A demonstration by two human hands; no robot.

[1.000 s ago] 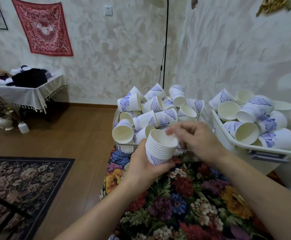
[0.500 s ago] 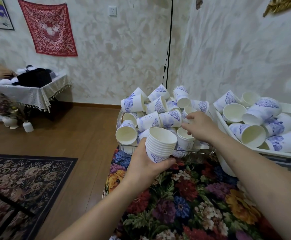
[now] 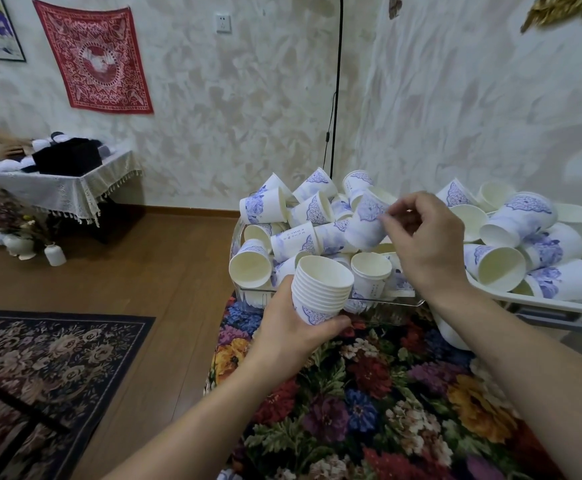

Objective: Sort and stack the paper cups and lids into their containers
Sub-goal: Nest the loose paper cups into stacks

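The right hand (image 3: 428, 240) pinched a loose cup (image 3: 369, 221) in its grip at twelve o'clock of the stack (image 3: 320, 289) the left hand (image 3: 293, 330) clasped, and a skewed drop risked jamming

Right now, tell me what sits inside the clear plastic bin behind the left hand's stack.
The clear plastic bin holds a heap of blue-patterned white paper cups, tumbled sideways above its rim. Whatever lies beneath them is covered.
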